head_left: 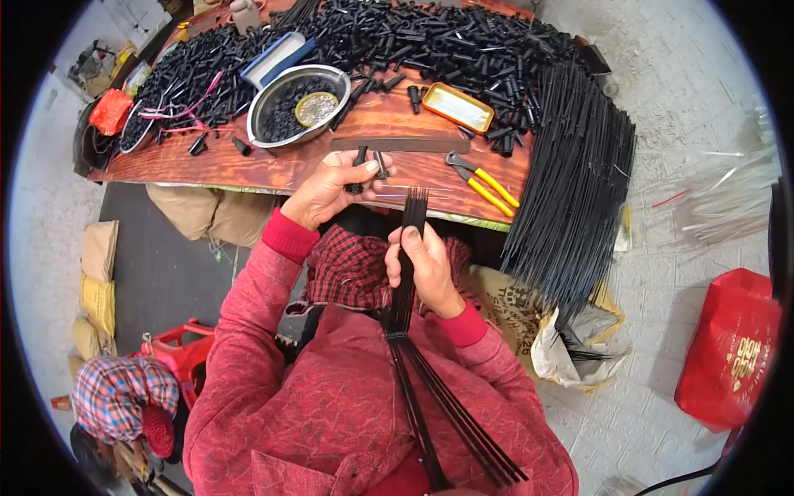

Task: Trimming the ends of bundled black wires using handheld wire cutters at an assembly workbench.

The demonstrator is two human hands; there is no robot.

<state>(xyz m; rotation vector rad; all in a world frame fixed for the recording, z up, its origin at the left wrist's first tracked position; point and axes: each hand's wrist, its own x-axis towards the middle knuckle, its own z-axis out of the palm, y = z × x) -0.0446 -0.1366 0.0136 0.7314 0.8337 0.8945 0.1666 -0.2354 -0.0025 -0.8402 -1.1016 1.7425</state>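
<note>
Black thin rods (407,273), judged light and springy, were gripped mid-bundle by right hand (428,266); small caps (361,169) were pinched in left hand (331,190).

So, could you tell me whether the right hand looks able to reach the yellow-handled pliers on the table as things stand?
Probably not freely: the right hand grips a bundle of black rods. The yellow-handled pliers lie close, uncovered on the wooden table, so it would likely have to release first.
</note>
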